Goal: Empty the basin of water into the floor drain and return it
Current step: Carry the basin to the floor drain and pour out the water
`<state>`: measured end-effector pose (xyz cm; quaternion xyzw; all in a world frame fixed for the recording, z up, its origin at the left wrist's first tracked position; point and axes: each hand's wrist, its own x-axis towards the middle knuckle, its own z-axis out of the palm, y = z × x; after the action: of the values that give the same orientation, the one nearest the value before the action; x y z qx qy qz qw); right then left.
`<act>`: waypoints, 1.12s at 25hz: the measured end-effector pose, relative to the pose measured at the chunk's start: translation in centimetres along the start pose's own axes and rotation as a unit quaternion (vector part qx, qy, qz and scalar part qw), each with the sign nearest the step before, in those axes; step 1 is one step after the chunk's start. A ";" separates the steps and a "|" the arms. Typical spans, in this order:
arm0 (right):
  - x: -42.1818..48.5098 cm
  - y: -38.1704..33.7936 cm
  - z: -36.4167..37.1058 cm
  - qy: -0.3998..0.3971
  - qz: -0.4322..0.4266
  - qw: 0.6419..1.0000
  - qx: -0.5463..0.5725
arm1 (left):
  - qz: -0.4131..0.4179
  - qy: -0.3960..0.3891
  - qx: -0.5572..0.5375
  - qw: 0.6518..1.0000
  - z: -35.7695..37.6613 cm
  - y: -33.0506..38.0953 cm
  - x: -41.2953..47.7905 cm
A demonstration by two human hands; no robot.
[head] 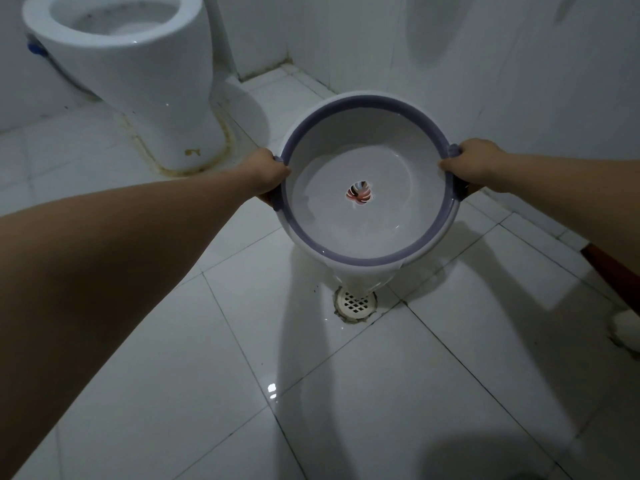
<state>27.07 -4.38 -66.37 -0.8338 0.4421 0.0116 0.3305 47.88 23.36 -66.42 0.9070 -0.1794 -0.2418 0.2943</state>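
A round white basin (349,216) with a purple rim and a small leaf picture on its bottom is held above the floor, tilted toward me. Water lies in its lower part and runs over the near rim in a stream down onto the round white floor drain (355,302). My left hand (266,173) grips the basin's left edge at its purple handle. On the opposite side my right hand (472,164) grips the right handle. The drain's far part is hidden behind the falling water.
A white toilet (131,67) stands at the back left on the tiled floor. White tiled walls meet in a corner behind the basin. A dark red object (614,271) and something white (625,327) sit at the right edge. The floor near the drain looks wet.
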 end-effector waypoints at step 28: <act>-0.5 0.4 0.8 -0.004 -0.015 1.000 0.024 | 0.014 0.004 -0.024 1.000 0.1 -1.1 0.0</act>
<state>26.73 -3.73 -67.11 -0.8318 0.4287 -0.0006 0.3527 48.04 24.17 -67.18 0.8981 -0.1854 -0.2383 0.3198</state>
